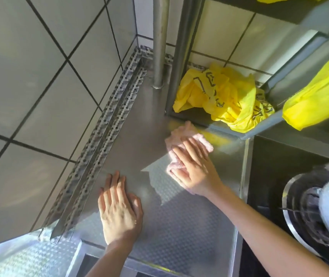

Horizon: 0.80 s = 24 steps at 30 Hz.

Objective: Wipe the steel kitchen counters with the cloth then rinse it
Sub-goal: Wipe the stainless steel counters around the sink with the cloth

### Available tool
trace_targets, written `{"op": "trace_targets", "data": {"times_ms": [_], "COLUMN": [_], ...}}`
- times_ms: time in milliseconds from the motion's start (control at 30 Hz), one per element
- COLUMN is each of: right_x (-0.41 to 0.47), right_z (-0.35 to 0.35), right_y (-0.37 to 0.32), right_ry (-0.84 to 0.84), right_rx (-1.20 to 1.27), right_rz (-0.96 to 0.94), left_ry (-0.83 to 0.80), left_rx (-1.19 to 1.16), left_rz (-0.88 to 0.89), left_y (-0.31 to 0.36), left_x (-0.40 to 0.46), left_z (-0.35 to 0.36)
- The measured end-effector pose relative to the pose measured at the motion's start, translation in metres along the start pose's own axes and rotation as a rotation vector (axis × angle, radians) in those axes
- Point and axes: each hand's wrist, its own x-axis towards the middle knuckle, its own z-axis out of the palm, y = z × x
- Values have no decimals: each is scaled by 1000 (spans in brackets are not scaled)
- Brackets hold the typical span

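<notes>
A pink cloth (181, 136) lies bunched on the steel counter (139, 136), close to the foot of a steel shelf unit. My right hand (191, 164) lies flat on top of the cloth with fingers stretched out, pressing it to the steel. My left hand (119, 208) rests palm down on the counter nearer to me, fingers straight, holding nothing. A patch of sunlight falls across the right hand and the patterned steel around it.
A tiled wall (39, 96) with a perforated metal strip (103, 132) borders the counter on the left. A steel post (159, 43) stands in the corner. Crumpled yellow bags (219, 94) sit on the low shelf. A dark burner area with a round steel pot (303, 212) lies to the right.
</notes>
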Motion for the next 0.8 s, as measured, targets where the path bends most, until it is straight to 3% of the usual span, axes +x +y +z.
{"op": "trace_targets", "data": {"times_ms": [67, 100, 167, 300, 400, 500, 567, 633, 667, 733, 800], "right_x": [19, 26, 52, 141, 167, 131, 94, 63, 59, 75, 107], "right_z": [2, 4, -2, -4, 15, 32, 40, 47, 48, 45, 36], "right_y": [-17, -22, -32, -61, -81, -96, -89, -73, -62, -45, -43], "right_ry": [-80, -195, -426, -248, -97, -67, -221, -511, -576, -442, -202], "right_rx": [-24, 41, 31, 335, 82, 50, 53, 26, -15, -94, -109], "right_rz": [117, 223, 210, 30, 102, -157, -300, -271, -264, -248, -220], "left_ry": [8, 17, 32, 34, 30, 25, 25, 26, 26, 21, 28], "left_rx": [-6, -10, -11, -4, 4, 16, 18, 13, 9, 5, -2], "left_rz": [-4, -4, 9, 10, 10, 3, 0, 5, 11, 19, 17], "left_y": [0, 0, -1, -5, -5, -7, -8, -8, -9, -9, -10], "left_x": [0, 0, 0, 0, 0, 0, 0, 0, 0, -2, -1], "left_z": [1, 2, 3, 8, 10, 12, 12, 13, 14, 14, 14]}}
